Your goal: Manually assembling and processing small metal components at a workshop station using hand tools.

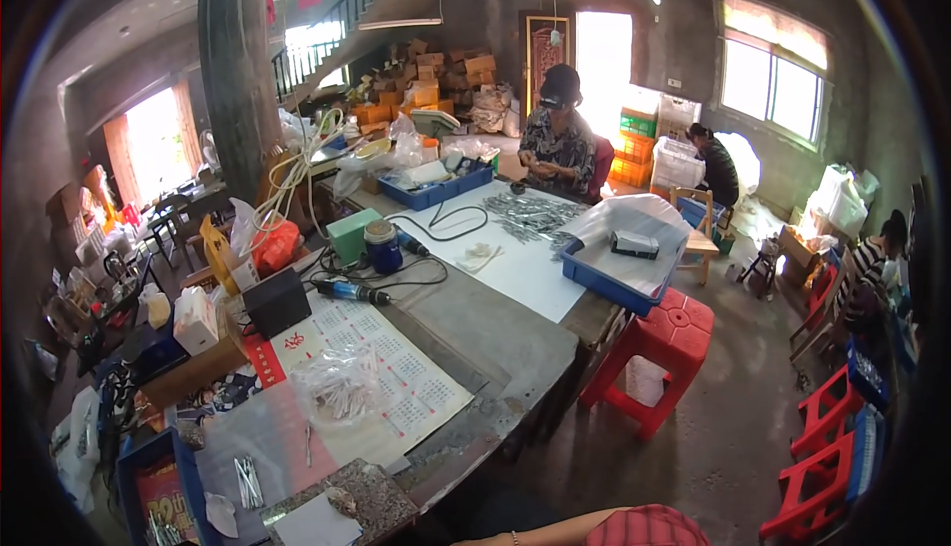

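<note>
At the lower edge a forearm [565, 528] in a red plaid sleeve [649, 526] reaches leftward, a thin bracelet at its wrist. It looks like my right arm; only a sliver of my right hand [483, 543] shows, its fingers cut off by the frame. My left hand is out of view. Left of the arm, a speckled stone slab [371, 496] lies on the table with a sheet of white paper [317, 524] on it. Thin metal pieces [249, 484] lie beyond on a plastic sheet. A clear bag [342, 387] of slender pieces rests on a calendar sheet [426, 387].
A blue tray [188, 467] stands at the near left. A blue rotary hand tool [349, 291] and cables lie mid-table. Across the table sits a person [560, 140] by a pile of metal pieces [530, 214]. A red stool [659, 348] stands right of the table.
</note>
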A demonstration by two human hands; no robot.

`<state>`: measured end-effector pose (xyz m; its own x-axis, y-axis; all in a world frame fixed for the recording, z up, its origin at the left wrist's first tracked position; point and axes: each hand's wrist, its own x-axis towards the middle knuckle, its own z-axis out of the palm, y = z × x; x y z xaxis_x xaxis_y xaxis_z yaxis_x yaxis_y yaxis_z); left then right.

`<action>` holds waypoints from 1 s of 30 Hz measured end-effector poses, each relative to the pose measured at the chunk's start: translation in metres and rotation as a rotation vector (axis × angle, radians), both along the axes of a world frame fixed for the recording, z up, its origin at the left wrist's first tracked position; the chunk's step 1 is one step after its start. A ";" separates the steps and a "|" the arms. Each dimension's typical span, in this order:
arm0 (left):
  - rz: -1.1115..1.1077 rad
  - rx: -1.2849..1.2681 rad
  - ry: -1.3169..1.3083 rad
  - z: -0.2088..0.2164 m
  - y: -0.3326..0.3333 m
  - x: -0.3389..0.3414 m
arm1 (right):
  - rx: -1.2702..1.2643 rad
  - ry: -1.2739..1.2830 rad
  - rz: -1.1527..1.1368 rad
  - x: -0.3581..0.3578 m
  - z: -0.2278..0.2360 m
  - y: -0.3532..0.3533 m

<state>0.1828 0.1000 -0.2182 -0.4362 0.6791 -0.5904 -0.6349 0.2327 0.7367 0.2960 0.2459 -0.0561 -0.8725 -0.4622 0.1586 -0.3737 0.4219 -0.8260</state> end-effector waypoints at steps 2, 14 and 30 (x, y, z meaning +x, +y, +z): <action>-0.022 0.007 -0.008 -0.002 0.005 -0.001 | -0.106 0.061 -0.037 0.005 0.005 -0.003; -0.111 0.085 -0.029 0.029 0.060 -0.013 | 0.105 -0.144 -0.027 0.006 0.020 0.002; -0.143 -0.305 0.632 0.177 -0.118 0.039 | 0.037 -0.275 -0.029 -0.009 -0.024 0.008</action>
